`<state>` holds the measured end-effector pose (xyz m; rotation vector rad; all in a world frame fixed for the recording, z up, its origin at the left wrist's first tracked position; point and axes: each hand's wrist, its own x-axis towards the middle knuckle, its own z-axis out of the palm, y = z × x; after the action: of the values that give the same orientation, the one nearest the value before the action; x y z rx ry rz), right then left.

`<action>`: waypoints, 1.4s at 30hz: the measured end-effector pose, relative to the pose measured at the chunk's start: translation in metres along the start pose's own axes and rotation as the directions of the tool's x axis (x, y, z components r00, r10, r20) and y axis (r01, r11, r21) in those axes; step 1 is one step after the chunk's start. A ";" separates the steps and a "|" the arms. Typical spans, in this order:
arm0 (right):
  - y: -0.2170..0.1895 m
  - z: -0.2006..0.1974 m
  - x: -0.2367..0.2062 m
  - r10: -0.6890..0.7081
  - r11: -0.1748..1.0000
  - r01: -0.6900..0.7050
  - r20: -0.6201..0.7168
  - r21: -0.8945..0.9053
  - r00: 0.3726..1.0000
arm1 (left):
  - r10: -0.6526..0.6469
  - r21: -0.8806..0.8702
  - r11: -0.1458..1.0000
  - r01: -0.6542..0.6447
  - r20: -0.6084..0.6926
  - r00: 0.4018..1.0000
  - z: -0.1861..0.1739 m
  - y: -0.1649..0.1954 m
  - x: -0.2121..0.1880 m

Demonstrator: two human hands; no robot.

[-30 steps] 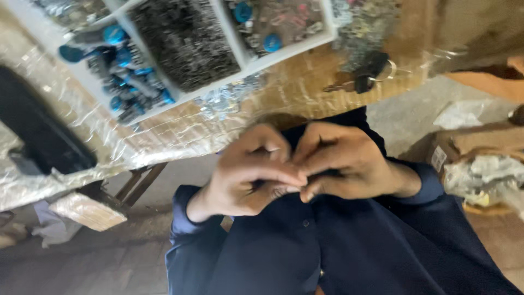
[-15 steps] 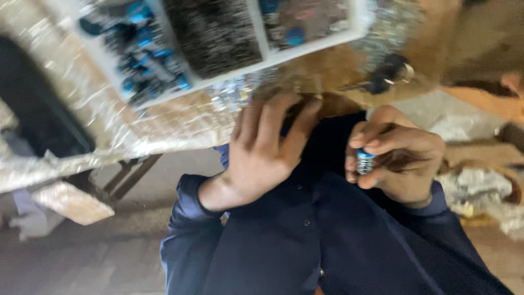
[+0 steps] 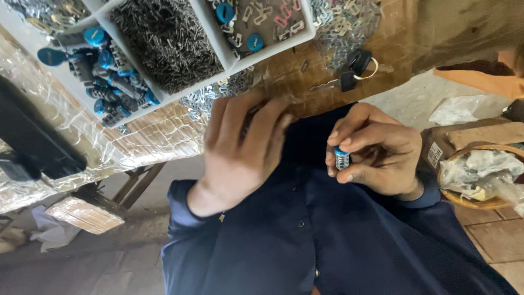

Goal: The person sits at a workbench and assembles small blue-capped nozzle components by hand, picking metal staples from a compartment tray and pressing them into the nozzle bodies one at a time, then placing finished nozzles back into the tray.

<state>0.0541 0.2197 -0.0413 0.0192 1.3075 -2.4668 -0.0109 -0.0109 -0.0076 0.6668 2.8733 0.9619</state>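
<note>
My right hand (image 3: 376, 150) is closed around a small ribbed metal cylinder with a blue cap (image 3: 341, 157), held upright in front of my dark blue shirt. My left hand (image 3: 240, 147) reaches up toward the table edge, fingers together and slightly bent, over loose small metal pieces (image 3: 210, 98); whether it grips anything is hidden. Above it lies a white divided tray (image 3: 229, 54). Its compartments hold blue-capped cylinders (image 3: 109, 76), a heap of thin dark metal pins (image 3: 164, 38), and flat metal plates with blue caps (image 3: 256, 22).
A pair of black-headed keys on a ring (image 3: 352, 68) lies on the wooden table (image 3: 398, 38) beside scattered metal bits. A black object (image 3: 33, 142) rests on clear plastic sheeting at left. A basket with crumpled plastic (image 3: 480, 175) stands on the floor at right.
My hands were joined together, then parted. The right hand keeps the blue-capped cylinder while the left has moved up toward the table edge.
</note>
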 end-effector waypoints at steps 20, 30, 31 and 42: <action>0.017 0.020 0.007 0.068 0.991 -0.063 0.037 -0.115 0.997 | 0.057 -0.489 0.859 -0.150 -0.201 0.978 0.007 -0.002 -0.044; 0.014 0.006 0.015 -0.033 0.963 0.084 0.198 -0.256 0.980 | -0.088 -0.714 0.693 0.097 0.051 0.995 -0.001 -0.006 -0.045; 0.012 0.006 0.011 -0.037 0.977 0.056 0.095 -0.206 0.995 | -0.052 -0.630 0.776 0.025 -0.024 0.998 0.002 -0.002 -0.039; 0.006 -0.002 -0.007 -0.021 0.999 0.019 -0.057 -0.037 0.998 | 0.078 0.274 0.959 -0.074 -0.003 0.997 0.005 0.001 -0.004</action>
<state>0.0627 0.2205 -0.0463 0.0691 1.3828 -2.4760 -0.0064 -0.0091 -0.0112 0.7964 3.0435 0.5801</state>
